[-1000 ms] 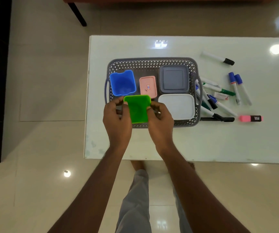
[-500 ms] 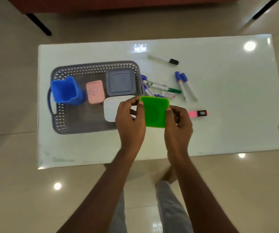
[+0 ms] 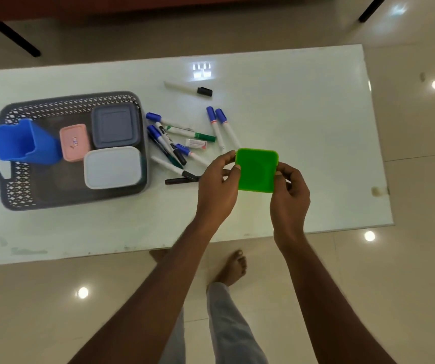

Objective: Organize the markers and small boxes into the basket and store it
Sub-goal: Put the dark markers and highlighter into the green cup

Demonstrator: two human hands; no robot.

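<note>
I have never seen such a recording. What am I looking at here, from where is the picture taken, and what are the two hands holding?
No machine is here. A camera worn on a person's head looks down at their own arms. The left hand and the right hand hold a green box between them, above a white table. On the table stands a grey basket holding a blue cup, a pink box, a grey box and a white box. Loose markers lie beside the basket.
</note>
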